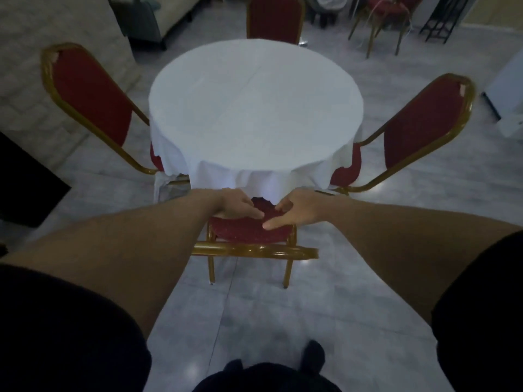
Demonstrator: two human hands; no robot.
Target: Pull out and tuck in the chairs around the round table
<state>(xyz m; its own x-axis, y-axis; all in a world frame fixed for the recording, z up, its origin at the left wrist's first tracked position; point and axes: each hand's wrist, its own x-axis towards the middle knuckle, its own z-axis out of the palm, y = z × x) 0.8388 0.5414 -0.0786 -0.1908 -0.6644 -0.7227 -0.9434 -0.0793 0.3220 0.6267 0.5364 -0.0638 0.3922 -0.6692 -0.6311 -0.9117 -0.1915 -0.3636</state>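
Observation:
A round table (254, 108) under a white cloth stands in the middle, with red-cushioned, gold-framed chairs around it. The near chair (254, 251) is right below me, its gold top rail toward me and its red seat partly under the hanging cloth. My left hand (237, 206) lies on the left part of that seat, fingers stretched to the right. My right hand (297, 212) lies on the right part, index finger pointing left. Neither hand is curled around the frame. The left chair (90, 94), right chair (424, 123) and far chair (274, 18) are tucked against the table.
Pale tiled floor (283, 321) surrounds the table. A stone-faced wall (42, 29) rises at the left with a dark object (25, 182) below it. More chairs and a dark stand (441, 21) are at the back right, white boxes (509, 89) at the right edge. My shoe (314, 353) is below.

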